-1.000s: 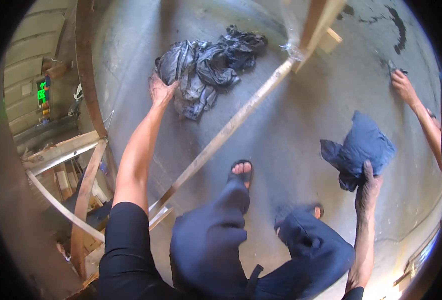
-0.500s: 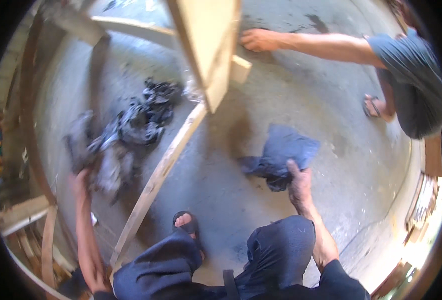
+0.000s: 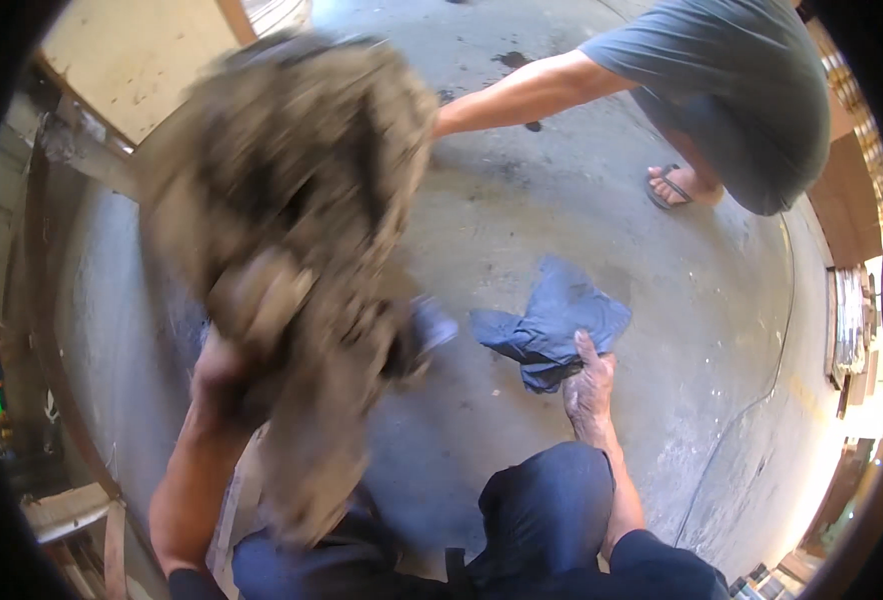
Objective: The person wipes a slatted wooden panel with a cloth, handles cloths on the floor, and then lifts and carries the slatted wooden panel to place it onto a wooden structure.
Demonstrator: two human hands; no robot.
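While our right hand (image 3: 589, 388) pinches a blue cloth (image 3: 570, 305), our left hand (image 3: 228, 364) clutches blurred, crumpled sheeting (image 3: 332, 220) aloft; we judge this lifting; moving on calls for steady grips.

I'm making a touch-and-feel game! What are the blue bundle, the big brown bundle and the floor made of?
Blue bundle: probably thin cloth, matte, because it folds into soft creases. Big brown bundle: maybe cloth too, dull and crumpled, but too blurred to be sure. Floor: looks like concrete, grey, smooth and faintly shiny, spotted in places.
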